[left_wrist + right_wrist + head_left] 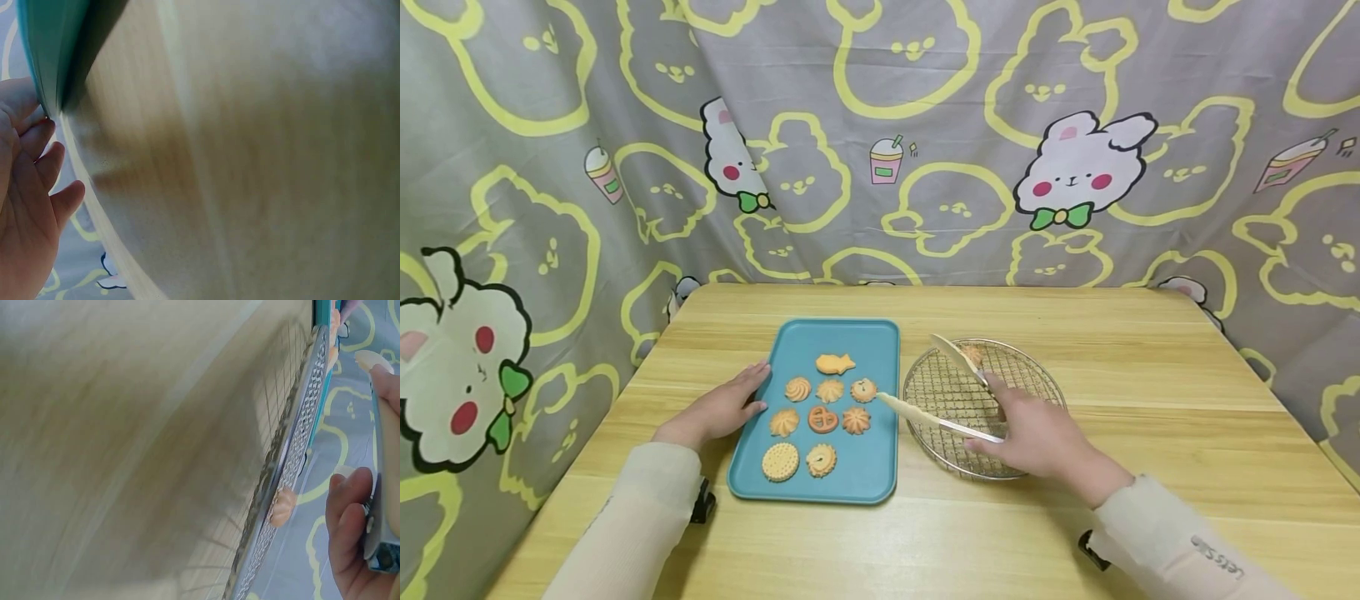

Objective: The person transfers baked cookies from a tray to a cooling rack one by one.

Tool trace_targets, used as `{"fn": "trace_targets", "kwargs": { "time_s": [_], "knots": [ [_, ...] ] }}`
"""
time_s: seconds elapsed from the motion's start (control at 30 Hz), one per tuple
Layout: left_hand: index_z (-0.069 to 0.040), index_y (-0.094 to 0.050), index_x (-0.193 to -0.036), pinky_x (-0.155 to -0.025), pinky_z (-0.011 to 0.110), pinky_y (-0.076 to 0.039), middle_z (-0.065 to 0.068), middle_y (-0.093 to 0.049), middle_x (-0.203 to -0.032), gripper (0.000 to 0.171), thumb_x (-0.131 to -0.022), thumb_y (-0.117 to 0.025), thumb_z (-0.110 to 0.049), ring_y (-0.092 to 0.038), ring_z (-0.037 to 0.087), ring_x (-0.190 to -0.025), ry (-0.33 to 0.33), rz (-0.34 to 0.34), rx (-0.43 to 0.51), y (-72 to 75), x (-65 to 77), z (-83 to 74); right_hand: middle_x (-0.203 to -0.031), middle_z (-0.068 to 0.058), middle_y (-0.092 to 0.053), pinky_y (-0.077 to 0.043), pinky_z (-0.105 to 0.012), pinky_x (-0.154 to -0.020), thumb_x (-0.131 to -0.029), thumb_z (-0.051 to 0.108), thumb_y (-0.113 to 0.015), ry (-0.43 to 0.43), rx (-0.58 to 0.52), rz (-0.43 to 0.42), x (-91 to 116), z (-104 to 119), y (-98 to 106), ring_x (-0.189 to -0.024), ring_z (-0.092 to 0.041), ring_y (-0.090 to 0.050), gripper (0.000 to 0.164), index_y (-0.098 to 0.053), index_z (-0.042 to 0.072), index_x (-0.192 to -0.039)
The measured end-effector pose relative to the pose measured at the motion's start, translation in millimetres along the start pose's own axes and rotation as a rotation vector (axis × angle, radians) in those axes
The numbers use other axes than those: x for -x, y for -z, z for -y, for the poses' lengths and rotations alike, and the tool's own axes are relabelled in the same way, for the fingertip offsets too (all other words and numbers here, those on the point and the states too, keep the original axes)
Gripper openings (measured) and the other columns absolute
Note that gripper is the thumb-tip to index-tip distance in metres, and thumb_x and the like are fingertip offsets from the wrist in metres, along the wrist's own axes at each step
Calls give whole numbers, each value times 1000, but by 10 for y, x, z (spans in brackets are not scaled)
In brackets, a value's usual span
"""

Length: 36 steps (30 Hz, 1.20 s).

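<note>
My right hand [1037, 433] holds a pair of metal tongs [961, 429] with pale tips, its arms spread wide above the round wire rack [947, 454]. One tip hovers at the tray's right edge near a round cookie [863, 389]. The other is near a flower-shaped cookie [972, 354] at the back of the rack, which also shows in the right wrist view [283, 507]. Nothing is between the tips. On the blue tray [857, 479] lie several cookies, among them a fish-shaped one [835, 363] and a pretzel-shaped one [823, 419]. My left hand [722, 410] touches the tray's left rim with extended fingers.
Tray and rack stand side by side on a wooden table [1097, 333], with a narrow gap between them. A grey curtain [850, 208] with yellow outlines and bunny faces hangs behind the table and along its sides.
</note>
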State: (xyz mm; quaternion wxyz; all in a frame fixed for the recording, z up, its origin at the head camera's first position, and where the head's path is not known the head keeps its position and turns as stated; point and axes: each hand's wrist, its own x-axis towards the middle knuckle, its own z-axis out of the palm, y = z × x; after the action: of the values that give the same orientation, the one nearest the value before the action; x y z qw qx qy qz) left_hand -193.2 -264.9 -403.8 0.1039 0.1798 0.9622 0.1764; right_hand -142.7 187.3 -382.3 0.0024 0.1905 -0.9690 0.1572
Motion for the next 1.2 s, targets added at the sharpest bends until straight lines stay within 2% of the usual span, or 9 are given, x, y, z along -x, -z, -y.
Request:
{"fn": "trace_targets", "kwargs": {
  "time_s": [0.3, 0.63, 0.77, 0.9, 1.03, 1.13, 1.2],
  "knots": [
    [2, -21, -150, -109, 57, -20, 22, -16, -155, 65, -99, -53, -21, -14, 41, -140, 1, 3, 4, -14, -7, 7, -83, 2, -58, -46, -28, -52, -71, 68, -69, 32, 4, 20, 1, 101, -47, -60, -9, -49, 107, -32, 3, -148],
    [3, -21, -150, -109, 57, -20, 23, -16, -154, 64, -99, -53, -20, -15, 41, -140, -1, -1, 4, -4, -1, -4, -77, 5, -54, -43, -27, -50, -72, 70, -67, 75, 13, 45, -23, 249, -73, -58, -8, -46, 106, -32, 5, -149],
    [2, -21, -150, -109, 57, -20, 23, -15, -155, 65, -99, -53, -21, -14, 41, -140, 3, 5, 9, -4, -6, -4, -90, -3, -63, -47, -28, -53, -72, 70, -67, 97, 21, 50, -28, 316, -78, -58, -8, -48, 107, -30, 7, -150],
    [2, -20, -150, -109, 57, -20, 23, -15, -155, 65, -100, -53, -22, -14, 42, -140, -2, 9, 7, -7, -9, 4, -104, -10, -65, -45, -26, -49, -71, 70, -67, 105, 30, 63, -35, 375, -83, -55, -7, -47, 107, -30, 8, -150],
    [2, -20, -150, -109, 57, -20, 22, -15, -155, 65, -99, -53, -22, -14, 41, -140, -4, 9, 7, -11, -13, 16, -90, -1, -62, -40, -24, -45, -70, 70, -68, 119, 29, 71, -47, 426, -90, -54, -6, -44, 107, -32, 8, -150],
    [2, -20, -150, -109, 57, -20, 22, -15, -155, 65, -99, -53, -23, -14, 41, -140, -1, 9, 10, -9, -11, 14, -79, 5, -54, -40, -24, -45, -70, 70, -68, 135, 34, 74, -59, 457, -101, -55, -6, -44, 106, -33, 8, -149],
    [1, -20, -151, -109, 57, -20, 22, -15, -155, 65, -100, -53, -23, -14, 41, -140, 0, 10, 9, -9, -12, 17, -79, 5, -54, -40, -25, -44, -69, 70, -69, 142, 35, 74, -66, 473, -113, -55, -7, -44, 106, -34, 9, -148]
  ]
}}
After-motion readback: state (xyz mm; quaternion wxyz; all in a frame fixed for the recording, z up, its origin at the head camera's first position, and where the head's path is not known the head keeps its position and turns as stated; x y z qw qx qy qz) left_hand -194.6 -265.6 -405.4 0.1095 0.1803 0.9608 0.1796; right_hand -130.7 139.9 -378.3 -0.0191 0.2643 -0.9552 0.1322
